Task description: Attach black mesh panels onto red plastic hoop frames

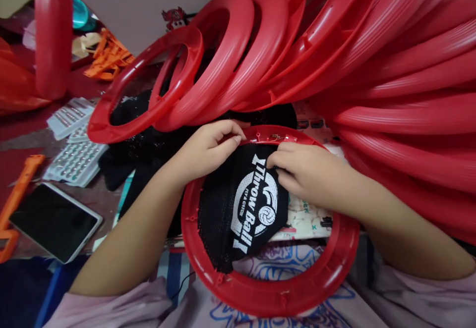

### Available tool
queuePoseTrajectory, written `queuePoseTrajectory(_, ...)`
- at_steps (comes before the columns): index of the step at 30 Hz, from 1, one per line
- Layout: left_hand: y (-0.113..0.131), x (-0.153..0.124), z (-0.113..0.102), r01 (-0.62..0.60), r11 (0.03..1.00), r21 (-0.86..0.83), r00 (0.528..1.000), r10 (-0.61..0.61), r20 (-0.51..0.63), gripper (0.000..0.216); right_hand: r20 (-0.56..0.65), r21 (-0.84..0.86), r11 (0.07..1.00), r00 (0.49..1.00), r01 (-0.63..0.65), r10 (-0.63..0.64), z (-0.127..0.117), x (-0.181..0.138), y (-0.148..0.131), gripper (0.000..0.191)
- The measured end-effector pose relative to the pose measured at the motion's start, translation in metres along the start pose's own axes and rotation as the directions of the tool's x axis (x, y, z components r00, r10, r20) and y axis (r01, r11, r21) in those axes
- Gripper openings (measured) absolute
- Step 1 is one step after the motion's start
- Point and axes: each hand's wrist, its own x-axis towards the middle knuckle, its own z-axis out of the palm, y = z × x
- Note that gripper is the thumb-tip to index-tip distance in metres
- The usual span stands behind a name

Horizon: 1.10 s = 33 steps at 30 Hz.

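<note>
A red plastic ring [267, 288] lies in my lap. Partly stretched across its left side is a black mesh net [241, 209] printed with white "Throw Ball" lettering. My left hand [208, 149] pinches the net's edge against the ring's top rim. My right hand [305, 169] grips the net just right of it, fingers curled, close to small pegs on the rim. Both forearms reach in from the bottom corners.
A long row of red rings [372, 55] leans across the top and right. A pile of black nets [141, 139] lies behind my left hand. A tablet [55, 221], white blister trays [74, 162] and orange plastic parts [107, 58] are on the left.
</note>
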Motion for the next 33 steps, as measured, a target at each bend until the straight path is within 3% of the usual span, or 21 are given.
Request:
queuePoseTrajectory(4, 0.001, 0.0, -0.002, 0.02, 1.0, -0.017, 1.0, -0.02, 0.013, 0.017, -0.136, 0.238, 0.97, 0.991, 0.052, -0.02, -0.011, -0.004, 0.009, 0.038)
queuePoseTrajectory(7, 0.005, 0.001, -0.002, -0.008, 0.998, 0.059, 0.998, 0.004, 0.065, 0.018, -0.196, 0.289, 0.956, 0.981, 0.053, 0.005, -0.013, -0.006, 0.014, 0.047)
queuePoseTrajectory(14, 0.007, 0.003, -0.001, -0.059, 0.995, 0.081, 0.993, 0.05, 0.111, 0.02, -0.019, 0.361, 0.932, 1.0, 0.024, -0.018, -0.01, -0.002, 0.014, 0.048)
queuePoseTrajectory(19, 0.007, 0.004, 0.004, -0.003, 0.999, 0.052, 0.999, 0.0, 0.051, 0.02, -0.053, 0.355, 0.932, 0.997, 0.073, -0.058, -0.007, 0.001, 0.013, 0.05)
queuePoseTrajectory(23, 0.005, 0.004, 0.006, 0.009, 1.0, 0.027, 1.0, -0.009, 0.018, 0.02, -0.086, 0.407, 0.91, 0.995, 0.082, -0.051, -0.008, 0.001, 0.011, 0.036)
queuePoseTrajectory(26, 0.003, 0.005, 0.007, -0.007, 1.0, 0.027, 1.0, 0.007, -0.007, 0.019, -0.16, 0.486, 0.873, 0.986, 0.044, 0.04, -0.006, 0.003, 0.011, 0.019)
queuePoseTrajectory(29, 0.003, 0.006, 0.009, -0.017, 0.998, 0.053, 1.0, 0.019, -0.021, 0.02, -0.282, 0.311, 0.949, 0.959, 0.06, 0.032, 0.001, 0.006, 0.013, 0.021)
queuePoseTrajectory(33, 0.003, 0.007, 0.01, -0.048, 0.996, 0.079, 0.998, 0.05, -0.024, 0.02, -0.228, -0.071, 0.991, 0.965, 0.118, -0.131, 0.009, 0.007, 0.011, 0.039)
